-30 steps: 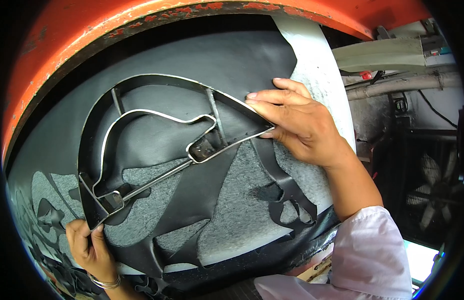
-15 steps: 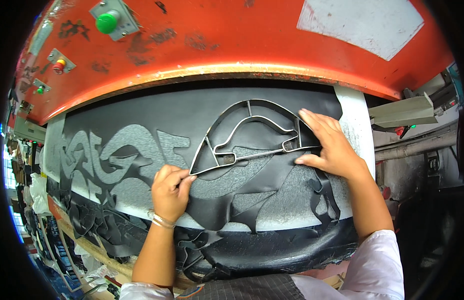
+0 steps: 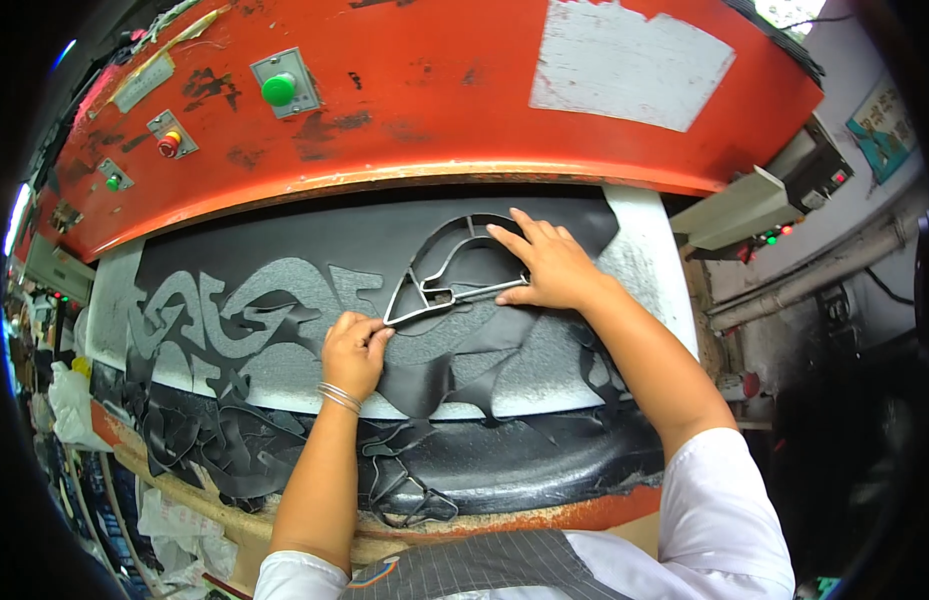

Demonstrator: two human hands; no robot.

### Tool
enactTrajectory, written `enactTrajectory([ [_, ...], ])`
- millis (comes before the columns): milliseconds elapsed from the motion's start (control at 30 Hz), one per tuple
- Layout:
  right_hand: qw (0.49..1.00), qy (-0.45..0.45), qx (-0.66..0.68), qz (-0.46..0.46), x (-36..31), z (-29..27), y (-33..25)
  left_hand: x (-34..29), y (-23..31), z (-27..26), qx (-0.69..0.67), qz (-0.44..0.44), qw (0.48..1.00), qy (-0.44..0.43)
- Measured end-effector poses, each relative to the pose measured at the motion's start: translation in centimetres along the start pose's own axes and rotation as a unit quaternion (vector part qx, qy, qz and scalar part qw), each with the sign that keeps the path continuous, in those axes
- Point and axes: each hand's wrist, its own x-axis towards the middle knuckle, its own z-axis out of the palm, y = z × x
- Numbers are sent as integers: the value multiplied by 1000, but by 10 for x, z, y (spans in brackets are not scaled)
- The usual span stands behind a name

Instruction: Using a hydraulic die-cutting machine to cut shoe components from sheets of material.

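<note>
A curved metal cutting die (image 3: 439, 298) with a steel rim and inner struts lies on a black leather-like sheet (image 3: 284, 222). My left hand (image 3: 352, 354) is closed at its pointed left tip, thumb and fingers pinching the rim. Over the die's right part reaches my right hand (image 3: 556, 268), fingers across the far rim and thumb at the near bar, gripping it. That hand hides the die's right end. Left of the die, curved cut-outs in the sheet bare the grey, worn cutting board (image 3: 644, 250).
An orange press beam (image 3: 414, 130) spans the far side, with a green button (image 3: 279, 90) and a red button (image 3: 169, 145). Black offcuts (image 3: 199, 440) hang over the near left edge. A metal bracket (image 3: 739, 208) juts out at the right.
My right hand has shifted from the die's right end inward over its top. My left hand stays at the left tip. The whole view has shifted and tilted.
</note>
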Motion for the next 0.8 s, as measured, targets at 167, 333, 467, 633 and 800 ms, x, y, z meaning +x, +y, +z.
enactTrajectory([
  [167, 1000, 5, 2, 27, -12, 0, -1, 3, -6, 3, 3, 5, 1000, -11],
  [333, 998, 10, -38, -58, -9, -6, -3, 5, -8, 7, -16, 23, 1000, -3],
  [467, 997, -37, -49, -56, 2, -8, -7, 6, -12, 5, -22, 14, 1000, -5],
  [633, 999, 26, 18, 23, -9, 10, -6, 7, -11, 5, -6, 29, 1000, 2],
  [800, 994, 100, -26, 22, -8, 27, -26, 33, -23, -3, -6, 34, 998, 51],
])
